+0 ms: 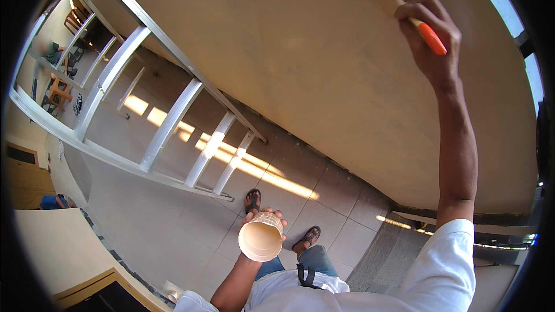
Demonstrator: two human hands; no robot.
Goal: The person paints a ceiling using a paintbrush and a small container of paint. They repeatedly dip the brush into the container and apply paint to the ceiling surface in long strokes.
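Observation:
My right hand (432, 37) is raised high and closed round a paintbrush (430, 37) with an orange-tipped handle. The brush's bristle end, pale and partly blurred, lies against or very close to the beige wall (300, 40). Low in front of my body, my left hand (279, 215) wraps its fingers round a pale cup (261, 239). Cream-coloured paint seems to be inside the cup, whose round mouth faces up. Part of my left palm is hidden behind it.
An aluminium stepladder (173, 121) stands to the left on the tiled floor (167, 214). My sandalled feet (306, 238) are below, near a grey mat-like patch (378, 257). Far left are another person (55, 52), an orange-brown stool (59, 91) and a chair (74, 20).

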